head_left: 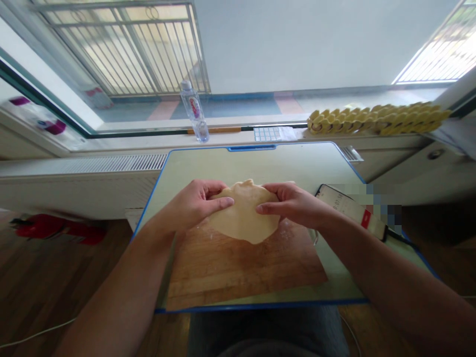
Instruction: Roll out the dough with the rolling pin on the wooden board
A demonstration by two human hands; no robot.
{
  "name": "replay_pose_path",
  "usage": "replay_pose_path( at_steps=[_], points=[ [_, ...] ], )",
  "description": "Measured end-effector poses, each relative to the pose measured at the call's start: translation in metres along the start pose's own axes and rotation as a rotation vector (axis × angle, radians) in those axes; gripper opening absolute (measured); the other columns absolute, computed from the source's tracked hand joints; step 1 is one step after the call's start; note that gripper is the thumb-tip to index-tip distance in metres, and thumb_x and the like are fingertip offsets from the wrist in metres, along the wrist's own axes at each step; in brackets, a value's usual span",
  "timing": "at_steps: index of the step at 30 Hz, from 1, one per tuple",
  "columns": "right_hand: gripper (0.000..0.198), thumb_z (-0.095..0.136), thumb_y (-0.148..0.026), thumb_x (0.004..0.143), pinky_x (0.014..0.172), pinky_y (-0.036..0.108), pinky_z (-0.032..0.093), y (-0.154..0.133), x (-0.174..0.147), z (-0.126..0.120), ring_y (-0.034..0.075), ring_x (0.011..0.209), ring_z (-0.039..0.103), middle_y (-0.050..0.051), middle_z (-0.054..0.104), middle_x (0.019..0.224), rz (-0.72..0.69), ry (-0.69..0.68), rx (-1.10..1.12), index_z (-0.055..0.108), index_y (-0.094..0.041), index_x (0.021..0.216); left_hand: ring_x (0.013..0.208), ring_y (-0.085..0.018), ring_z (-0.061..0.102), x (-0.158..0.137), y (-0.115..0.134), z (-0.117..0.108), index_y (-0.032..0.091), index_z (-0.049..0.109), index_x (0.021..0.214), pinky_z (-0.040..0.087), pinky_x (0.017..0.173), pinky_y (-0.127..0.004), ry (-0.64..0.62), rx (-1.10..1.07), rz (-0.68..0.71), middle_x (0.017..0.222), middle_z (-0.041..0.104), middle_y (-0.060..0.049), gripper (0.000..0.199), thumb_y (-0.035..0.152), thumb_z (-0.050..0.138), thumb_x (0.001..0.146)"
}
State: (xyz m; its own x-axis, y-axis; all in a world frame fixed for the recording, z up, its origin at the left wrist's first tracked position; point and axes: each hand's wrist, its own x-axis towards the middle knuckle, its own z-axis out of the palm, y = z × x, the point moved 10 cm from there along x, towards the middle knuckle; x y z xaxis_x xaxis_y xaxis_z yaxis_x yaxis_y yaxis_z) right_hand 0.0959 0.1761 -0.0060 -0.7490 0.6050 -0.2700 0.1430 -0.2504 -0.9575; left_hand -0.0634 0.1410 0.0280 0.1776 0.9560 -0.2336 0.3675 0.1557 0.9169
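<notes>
A flat, pale sheet of dough (246,218) with an uneven edge is held between my two hands, above the far part of a wooden cutting board (245,272). My left hand (203,201) grips its left side, thumb on top and fingers underneath. On the opposite side my right hand (286,201) pinches the dough the same way. The far edge is bunched into a small fold, and the near edge hangs toward the board. Traces of flour show on the wood. Most of my fingertips are hidden under the dough.
The board lies on a small blue-rimmed table (201,163). A phone (351,210) rests at its right side, by my right forearm. Behind, on the windowsill, are a plastic bottle (194,111) and a yellow ruffled object (375,119). Something red (55,229) is on the floor at left.
</notes>
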Motion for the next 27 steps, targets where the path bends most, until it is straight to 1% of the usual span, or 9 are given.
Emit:
replay_pose_path(
  at_steps=[4, 7, 10, 12, 15, 17, 19, 24, 27],
  points=[
    [0.047, 0.088, -0.038, 0.075, 0.055, 0.022, 0.056, 0.004, -0.001, 0.007, 0.016, 0.075, 0.07, 0.002, 0.074, 0.093, 0.05, -0.112, -0.014, 0.072, -0.018, 0.115, 0.065, -0.014, 0.062, 0.002, 0.004, -0.008, 0.017, 0.077, 0.093, 0.044, 0.053, -0.021, 0.091, 0.019, 0.052, 0.078, 0.072, -0.002, 0.04, 0.055, 0.077, 0.082],
    [0.042, 0.086, -0.041, 0.077, 0.054, 0.023, 0.056, 0.006, 0.001, 0.001, 0.016, 0.071, 0.068, 0.002, 0.074, 0.087, 0.05, -0.073, -0.038, 0.075, -0.017, 0.11, 0.068, -0.015, 0.063, 0.004, 0.002, -0.011, 0.017, 0.077, 0.094, 0.046, 0.056, -0.022, 0.128, 0.005, 0.079, 0.082, 0.074, -0.003, 0.04, 0.055, 0.078, 0.082],
    [0.034, 0.086, -0.043, 0.079, 0.063, 0.025, 0.056, -0.01, -0.001, -0.011, 0.014, 0.072, 0.067, 0.003, 0.074, 0.083, -0.107, 0.041, -0.036, 0.077, -0.015, 0.095, 0.075, -0.017, 0.066, 0.001, 0.007, -0.02, 0.018, 0.078, 0.096, 0.052, 0.064, -0.025, 0.194, -0.061, 0.167, 0.087, 0.075, -0.004, 0.036, 0.052, 0.081, 0.083],
    [0.03, 0.086, -0.042, 0.081, 0.069, 0.027, 0.056, -0.033, -0.01, -0.018, 0.015, 0.077, 0.067, 0.002, 0.074, 0.084, -0.282, 0.107, -0.058, 0.078, -0.017, 0.093, 0.083, -0.019, 0.067, -0.006, 0.02, -0.028, 0.02, 0.078, 0.093, 0.055, 0.073, -0.029, 0.221, -0.085, 0.306, 0.091, 0.075, -0.004, 0.029, 0.047, 0.084, 0.082],
    [0.024, 0.086, -0.038, 0.082, 0.086, 0.032, 0.057, -0.065, -0.029, -0.008, 0.019, 0.094, 0.071, 0.005, 0.078, 0.097, -0.458, 0.025, -0.228, 0.081, -0.019, 0.096, 0.092, -0.021, 0.068, -0.018, 0.042, -0.024, 0.023, 0.081, 0.088, 0.054, 0.084, -0.032, 0.078, -0.041, 0.489, 0.097, 0.075, -0.006, 0.022, 0.042, 0.086, 0.08],
    [0.028, 0.089, -0.038, 0.08, 0.095, 0.035, 0.055, -0.07, -0.037, 0.006, 0.022, 0.103, 0.071, 0.006, 0.079, 0.106, -0.44, -0.122, -0.394, 0.083, -0.019, 0.1, 0.094, -0.023, 0.069, -0.022, 0.046, -0.01, 0.025, 0.083, 0.089, 0.054, 0.088, -0.036, -0.129, -0.004, 0.499, 0.1, 0.076, -0.008, 0.025, 0.049, 0.083, 0.082],
    [0.032, 0.088, -0.042, 0.08, 0.093, 0.033, 0.055, -0.066, -0.039, 0.009, 0.022, 0.101, 0.071, 0.006, 0.08, 0.105, -0.375, -0.181, -0.508, 0.083, -0.02, 0.103, 0.094, -0.026, 0.07, -0.023, 0.045, -0.002, 0.026, 0.084, 0.091, 0.054, 0.09, -0.038, -0.241, 0.004, 0.467, 0.101, 0.077, -0.009, 0.033, 0.057, 0.076, 0.086],
    [0.028, 0.079, -0.047, 0.089, 0.076, 0.029, 0.052, -0.06, -0.028, -0.015, 0.017, 0.082, 0.069, 0.004, 0.078, 0.087, -0.36, 0.091, -0.6, 0.081, -0.019, 0.091, 0.094, -0.023, 0.068, -0.013, 0.038, -0.004, 0.024, 0.082, 0.094, 0.052, 0.092, -0.036, -0.081, 0.076, 0.418, 0.096, 0.077, -0.005, 0.026, 0.048, 0.075, 0.088],
    [0.02, 0.08, -0.04, 0.087, 0.073, 0.028, 0.049, -0.053, -0.025, -0.012, 0.015, 0.079, 0.066, 0.002, 0.076, 0.085, -0.383, 0.155, -0.727, 0.081, -0.021, 0.093, 0.087, -0.019, 0.066, -0.008, 0.032, 0.006, 0.021, 0.08, 0.092, 0.05, 0.084, -0.032, -0.032, 0.166, 0.371, 0.089, 0.076, -0.003, 0.019, 0.039, 0.079, 0.086]
  ],
)
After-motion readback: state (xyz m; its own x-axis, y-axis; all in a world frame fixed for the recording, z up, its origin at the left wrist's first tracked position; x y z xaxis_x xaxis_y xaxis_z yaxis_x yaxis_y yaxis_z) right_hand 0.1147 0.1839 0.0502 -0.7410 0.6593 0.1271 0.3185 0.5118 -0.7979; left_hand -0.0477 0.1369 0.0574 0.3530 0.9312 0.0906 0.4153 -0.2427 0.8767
